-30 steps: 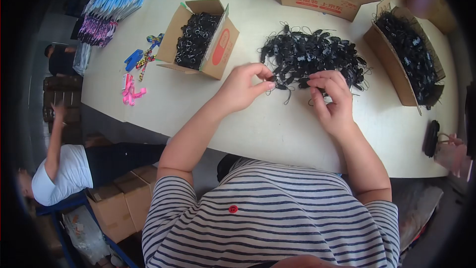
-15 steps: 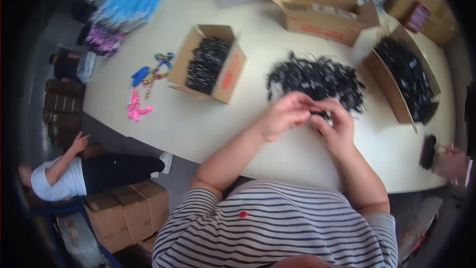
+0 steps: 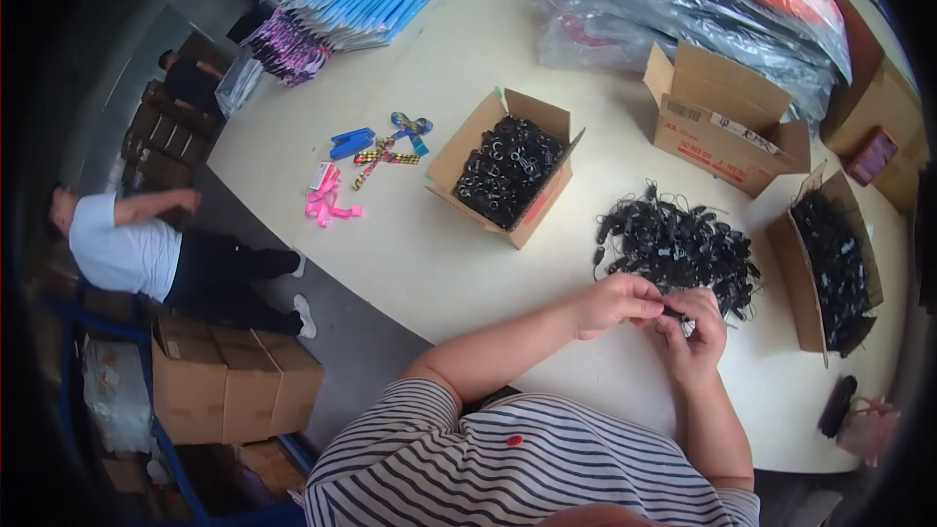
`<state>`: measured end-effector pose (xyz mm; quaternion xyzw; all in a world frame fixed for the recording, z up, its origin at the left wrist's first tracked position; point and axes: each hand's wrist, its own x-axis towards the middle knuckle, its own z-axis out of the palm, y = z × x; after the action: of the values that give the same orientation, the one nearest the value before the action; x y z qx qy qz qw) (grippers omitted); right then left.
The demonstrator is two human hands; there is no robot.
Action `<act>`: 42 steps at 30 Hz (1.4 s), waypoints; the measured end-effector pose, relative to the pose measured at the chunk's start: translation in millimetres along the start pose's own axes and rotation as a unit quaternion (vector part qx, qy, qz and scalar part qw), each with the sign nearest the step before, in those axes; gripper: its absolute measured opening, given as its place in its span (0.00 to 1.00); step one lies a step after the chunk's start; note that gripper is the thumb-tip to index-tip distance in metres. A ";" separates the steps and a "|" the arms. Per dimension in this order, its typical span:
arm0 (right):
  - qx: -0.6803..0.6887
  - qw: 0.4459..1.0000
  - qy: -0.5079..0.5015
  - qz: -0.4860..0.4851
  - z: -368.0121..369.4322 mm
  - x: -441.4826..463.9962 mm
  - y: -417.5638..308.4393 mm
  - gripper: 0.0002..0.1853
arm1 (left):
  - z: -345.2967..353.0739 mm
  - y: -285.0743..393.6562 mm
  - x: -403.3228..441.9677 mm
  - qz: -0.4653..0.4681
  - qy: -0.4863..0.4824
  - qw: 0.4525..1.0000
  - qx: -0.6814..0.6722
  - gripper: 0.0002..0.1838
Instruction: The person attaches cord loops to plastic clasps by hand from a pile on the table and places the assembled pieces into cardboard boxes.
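My left hand [image 3: 622, 304] and my right hand [image 3: 697, 334] meet at the near edge of a pile of small black plastic clips with thin cord loops [image 3: 683, 239]. Both are closed, fingertips pinching one small black clip [image 3: 675, 314] between them. Fingers hide most of that piece. Left of the pile stands an open cardboard box [image 3: 459, 158] full of black pieces with metal rings. On the right, another open box [image 3: 795, 288] holds more black clips.
At the back are an open carton [image 3: 717, 127] and plastic-wrapped bundles [image 3: 703, 0]. Pink straps [image 3: 332, 205], a blue stapler [image 3: 351, 143] and patterned lanyards [image 3: 386, 156] lie left, with blue packets [image 3: 361, 0] beyond. A person [image 3: 127, 244] stands past the table's left edge.
The camera view has shifted, so the table's contents sit lower and further right. My hands stay together at the pile, still pinching a small black piece. The standing person's arm has moved.
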<state>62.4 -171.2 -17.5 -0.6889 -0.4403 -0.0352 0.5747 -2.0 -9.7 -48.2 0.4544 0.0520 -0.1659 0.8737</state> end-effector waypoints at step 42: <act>0.358 0.903 0.143 0.192 -7.5 -9.8 19.8 0.08 | -4.7 21.2 -7.4 0.213 0.187 0.858 0.428 0.09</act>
<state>72.7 -181.9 -35.5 -0.4954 -0.1956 0.1374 0.8351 -1.5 7.2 -32.6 0.8059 0.0406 0.1065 0.5809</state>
